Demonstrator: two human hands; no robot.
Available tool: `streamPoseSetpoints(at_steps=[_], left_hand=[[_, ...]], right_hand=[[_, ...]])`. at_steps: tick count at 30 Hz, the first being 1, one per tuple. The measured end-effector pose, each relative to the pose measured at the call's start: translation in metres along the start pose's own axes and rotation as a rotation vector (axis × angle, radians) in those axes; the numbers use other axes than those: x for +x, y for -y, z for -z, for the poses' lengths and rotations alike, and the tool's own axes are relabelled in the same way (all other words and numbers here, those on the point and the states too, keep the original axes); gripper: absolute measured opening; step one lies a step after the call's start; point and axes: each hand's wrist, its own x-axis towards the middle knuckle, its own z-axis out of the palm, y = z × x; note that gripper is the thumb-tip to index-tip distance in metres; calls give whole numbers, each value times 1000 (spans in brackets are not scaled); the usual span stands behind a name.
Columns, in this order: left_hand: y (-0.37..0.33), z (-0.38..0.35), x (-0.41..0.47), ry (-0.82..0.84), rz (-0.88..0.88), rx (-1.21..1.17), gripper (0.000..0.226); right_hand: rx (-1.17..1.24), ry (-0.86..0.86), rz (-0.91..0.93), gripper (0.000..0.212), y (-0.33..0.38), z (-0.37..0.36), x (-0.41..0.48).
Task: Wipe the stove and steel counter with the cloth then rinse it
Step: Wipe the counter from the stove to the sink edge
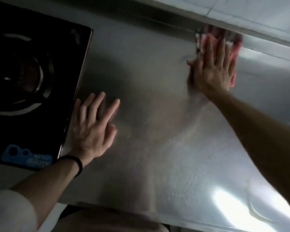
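Note:
A pink cloth (235, 52) lies flat on the steel counter (157, 131) at the far right, against the raised back edge. My right hand (214, 71) presses down on the cloth with fingers spread; the cloth and fingertips are blurred. My left hand (92, 126) rests flat on the bare counter, fingers apart, right beside the black glass stove (32, 72), its little-finger side touching the stove's edge. It holds nothing. A black band circles the left wrist.
The stove has a round burner (22, 76) and a blue sticker (25, 158) near its front corner. A steel backsplash ledge (174, 24) runs along the far side, with wall tiles (258, 12) above. The counter's front edge (141, 206) is near my body.

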Motion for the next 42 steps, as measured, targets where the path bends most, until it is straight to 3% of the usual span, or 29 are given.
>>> streamPoseSetpoints(at_steps=[6, 10, 14, 17, 21, 29, 34, 38, 42], left_hand=[[1, -1, -1, 28, 8, 15, 75], [2, 1, -1, 18, -12, 18, 75], [4, 1, -2, 2, -34, 22, 73], [3, 0, -1, 13, -28, 25, 72], [3, 2, -1, 19, -36, 14, 72], [5, -3, 1, -2, -31, -10, 72], [5, -10, 0, -43, -36, -39, 72], [9, -15, -2, -64, -51, -46, 72], [10, -16, -1, -61, -57, -45, 71]], right_hand=[[19, -60, -10, 63, 8, -6, -34], [-1, -96, -9, 62, 16, -23, -175], [-56, 25, -112, 66, 15, -50, -365], [-66, 102, -185, 63, 23, -55, -427], [-28, 149, -155, 64, 24, -46, -378], [-50, 11, -133, 74, 36, -11, -139], [13, -8, -149, 64, 42, -10, -24], [23, -30, -176, 65, 48, -13, -28], [20, -65, -206, 63, 57, -23, -127]])
